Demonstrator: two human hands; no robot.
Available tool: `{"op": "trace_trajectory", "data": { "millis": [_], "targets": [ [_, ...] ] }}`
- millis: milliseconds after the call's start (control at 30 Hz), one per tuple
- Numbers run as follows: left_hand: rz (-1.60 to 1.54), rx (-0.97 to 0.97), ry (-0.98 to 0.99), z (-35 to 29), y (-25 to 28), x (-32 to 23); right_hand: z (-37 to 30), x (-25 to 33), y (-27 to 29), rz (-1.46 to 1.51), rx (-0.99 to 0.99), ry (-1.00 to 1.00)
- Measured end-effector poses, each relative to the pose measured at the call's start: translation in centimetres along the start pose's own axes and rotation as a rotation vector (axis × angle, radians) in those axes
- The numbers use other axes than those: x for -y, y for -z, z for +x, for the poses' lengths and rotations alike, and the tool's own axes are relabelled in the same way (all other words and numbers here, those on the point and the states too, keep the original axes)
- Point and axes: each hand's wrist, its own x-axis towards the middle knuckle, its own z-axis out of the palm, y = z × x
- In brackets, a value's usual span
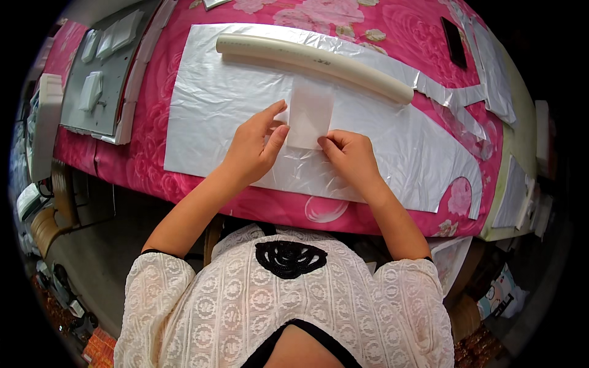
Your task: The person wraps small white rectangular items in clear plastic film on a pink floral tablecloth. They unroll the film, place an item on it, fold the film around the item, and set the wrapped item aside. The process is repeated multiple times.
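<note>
A small, milky, see-through rectangular sheet [310,116] lies over a large silvery-white plastic bag [208,132] spread flat on the table. I cannot tell whether the sheet is a single layer or a little bag. My right hand [353,153] pinches its near right corner between thumb and forefinger. At the sheet's left edge my left hand [254,141] is open, thumb and fingers apart, holding nothing. Beyond both hands a long cream-coloured pipe [313,64] rests across the bag, slanting down toward the right. The bag's handle strips reach out to the right.
A pink flowered cloth [147,141] covers the table. On the left is a grey board [110,73] bearing several small white packets. A black phone [453,43] lies at the far right, near more white plastic bags [496,86]. A wooden chair [52,221] stands at left.
</note>
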Motion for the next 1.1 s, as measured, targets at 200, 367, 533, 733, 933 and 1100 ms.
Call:
{"op": "trace_trajectory", "data": {
  "millis": [200,367,533,733,933,1100],
  "targets": [
    [0.659,0.188,-0.405,-1.4,-2.1,0.6,2.3,-0.6,0.6,0.148,0.122,-0.267],
    [0.831,0.249,-0.305,-2.2,-3.3,1.4,1.4,0.5,0.1,-0.182,-0.047,-0.119],
    [0.819,0.237,-0.329,-2.1,-3.2,1.4,1.3,-0.7,0.4,-0.763,-0.257,0.68],
    [0.636,0.162,-0.474,-0.2,-1.7,1.7,3.4,-2.2,2.3,-0.528,0.038,0.76],
    [0.729,0.053,-0.603,0.7,-1.7,2.2,4.2,-2.2,2.5,-0.386,0.07,0.731],
    [0.487,0.155,-0.556,-1.4,-1.2,1.0,2.2,-2.5,1.4,-0.413,0.003,0.77]
  ]
}}
